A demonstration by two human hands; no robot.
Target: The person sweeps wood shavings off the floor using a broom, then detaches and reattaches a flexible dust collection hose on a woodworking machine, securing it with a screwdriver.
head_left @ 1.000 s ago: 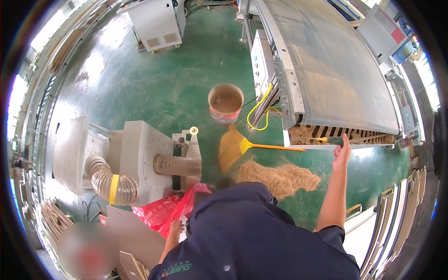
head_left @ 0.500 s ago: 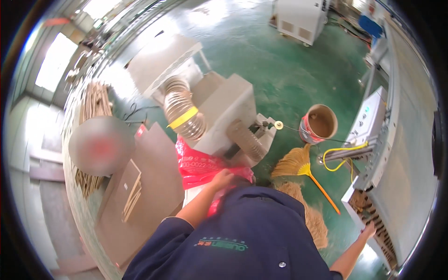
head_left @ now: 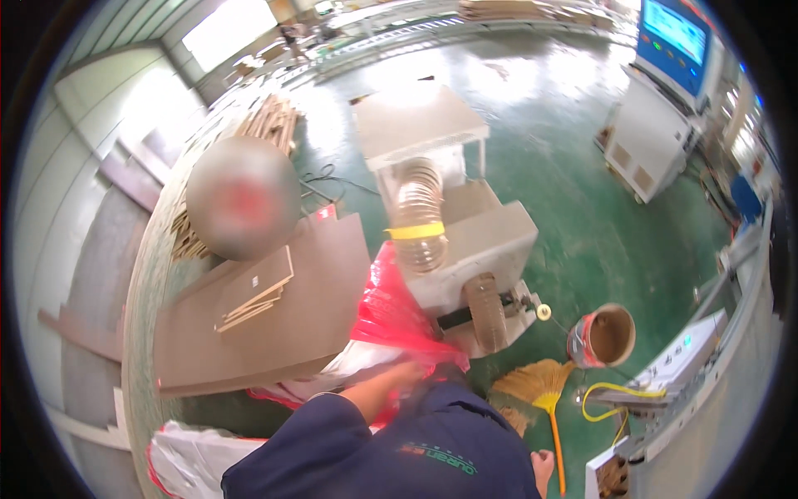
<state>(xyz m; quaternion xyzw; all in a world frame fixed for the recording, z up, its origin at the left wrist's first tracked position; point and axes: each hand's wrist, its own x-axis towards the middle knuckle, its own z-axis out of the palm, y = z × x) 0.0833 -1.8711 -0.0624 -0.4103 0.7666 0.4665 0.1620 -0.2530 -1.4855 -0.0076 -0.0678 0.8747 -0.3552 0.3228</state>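
Note:
My left hand (head_left: 404, 376) is smeared by motion in front of my body, over a red and white plastic bag (head_left: 386, 299); whether its fingers grip the film I cannot make out. The bag spreads beside a grey box-shaped machine (head_left: 490, 237) with a clear ribbed hose (head_left: 418, 204) banded in yellow tape. Low at my right side, my right hand (head_left: 543, 467) has its fingers curled in, with nothing visible in them. Close beside it is the orange handle of a straw broom (head_left: 536, 384).
Brown boards (head_left: 274, 341) lie to the left, under a blurred round patch. A bucket (head_left: 605, 334) stands right of the machine. A yellow cable (head_left: 594, 403) loops by a grey frame on the right. White and red plastic sheeting (head_left: 199, 457) lies at lower left.
My view has swung rightward and up, bringing a blue-screened console into sight. My right hand has come back from the slotted panel at right to my side. My left hand now blurs with movement.

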